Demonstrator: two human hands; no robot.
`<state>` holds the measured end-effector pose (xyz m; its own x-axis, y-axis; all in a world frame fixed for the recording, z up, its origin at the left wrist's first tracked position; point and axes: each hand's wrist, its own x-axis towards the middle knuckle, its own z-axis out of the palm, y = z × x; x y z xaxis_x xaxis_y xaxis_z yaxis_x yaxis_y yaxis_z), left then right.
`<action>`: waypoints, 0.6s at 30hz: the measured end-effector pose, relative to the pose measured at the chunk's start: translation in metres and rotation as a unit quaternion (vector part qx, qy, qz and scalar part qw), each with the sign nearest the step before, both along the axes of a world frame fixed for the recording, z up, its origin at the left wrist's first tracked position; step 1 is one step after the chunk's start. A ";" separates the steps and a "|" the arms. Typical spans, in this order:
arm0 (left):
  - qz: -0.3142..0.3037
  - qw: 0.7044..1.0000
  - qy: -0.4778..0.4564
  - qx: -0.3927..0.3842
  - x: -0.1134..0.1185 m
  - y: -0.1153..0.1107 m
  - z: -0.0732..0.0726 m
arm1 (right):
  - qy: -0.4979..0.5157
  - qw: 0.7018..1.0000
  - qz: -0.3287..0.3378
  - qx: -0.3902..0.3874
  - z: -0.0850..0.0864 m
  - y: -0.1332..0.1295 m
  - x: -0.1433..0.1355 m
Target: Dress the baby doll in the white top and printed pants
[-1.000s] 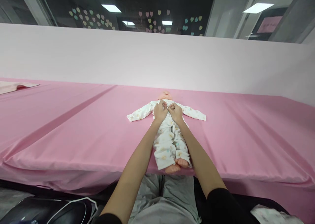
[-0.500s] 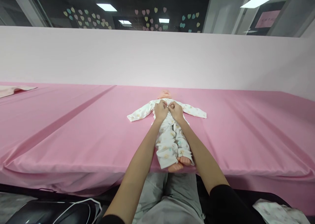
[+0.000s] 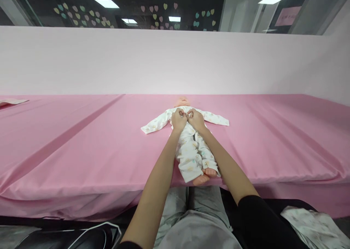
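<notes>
A baby doll (image 3: 182, 101) lies on its back on the pink sheet, head away from me and bare feet at the near edge. It wears a white patterned romper (image 3: 189, 161), its long sleeves spread out to both sides. Over the chest, my left hand (image 3: 179, 120) pinches the romper's front. Close beside it, my right hand (image 3: 195, 120) pinches the same front, the fingertips of both nearly touching. Whatever fastening lies between the fingers is too small to make out. Below the hands a dark gap shows in the romper's front.
A pink sheet (image 3: 90, 150) covers the wide table, with a white wall (image 3: 164, 59) behind it. A folded cloth (image 3: 12, 101) lies at the far left. Below the table's edge are a patterned white cloth (image 3: 317, 227) at right and a white cable (image 3: 95, 225) at left.
My view has shifted slightly. Both hands stay at the romper's chest, with small finger movements. The doll's legs and feet appear a little further right.
</notes>
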<state>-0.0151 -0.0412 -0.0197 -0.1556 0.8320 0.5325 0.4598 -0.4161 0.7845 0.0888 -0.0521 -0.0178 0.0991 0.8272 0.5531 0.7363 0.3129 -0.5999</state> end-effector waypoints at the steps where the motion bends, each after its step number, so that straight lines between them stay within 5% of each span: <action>1: -0.003 1.000 -0.003 0.001 0.000 0.000 0.000 | 0.006 1.000 0.001 0.001 0.000 0.000 0.000; 18: 0.016 0.998 0.060 0.012 0.002 -0.002 -0.003 | 0.222 0.970 0.094 -0.022 -0.004 0.006 0.006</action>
